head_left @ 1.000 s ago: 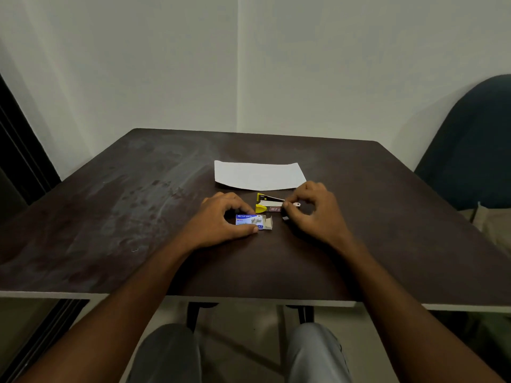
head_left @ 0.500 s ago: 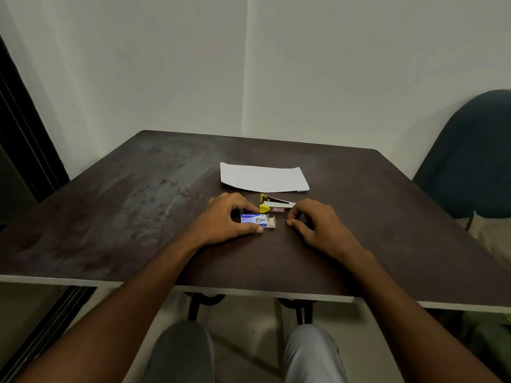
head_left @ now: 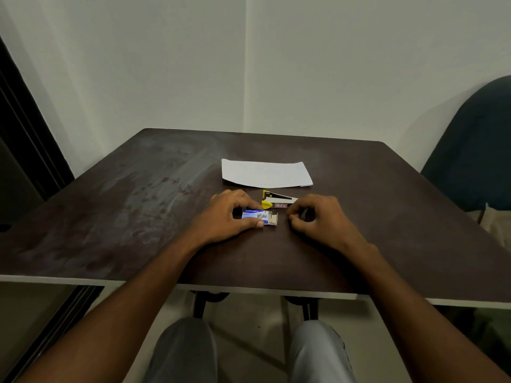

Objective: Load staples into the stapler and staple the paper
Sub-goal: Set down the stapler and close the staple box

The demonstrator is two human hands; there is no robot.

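Observation:
A small blue staple box (head_left: 257,217) lies on the dark table (head_left: 138,205) with its right end flap open. My left hand (head_left: 226,217) grips the box between thumb and fingers. Just behind it sits a yellow and silver stapler (head_left: 278,201). A white sheet of paper (head_left: 265,173) lies flat farther back. My right hand (head_left: 320,219) rests right of the box, fingertips pinched together near the open flap; whether anything is between them is too small to tell.
A dark blue chair (head_left: 475,150) stands at the table's right side, with a beige cloth (head_left: 497,225) beside it. Walls meet in a corner behind the table. My knees show below the near table edge (head_left: 249,290).
My right hand has drawn back from the stapler's right end and settled lower, next to the box's open flap. The left hand has kept hold of the box.

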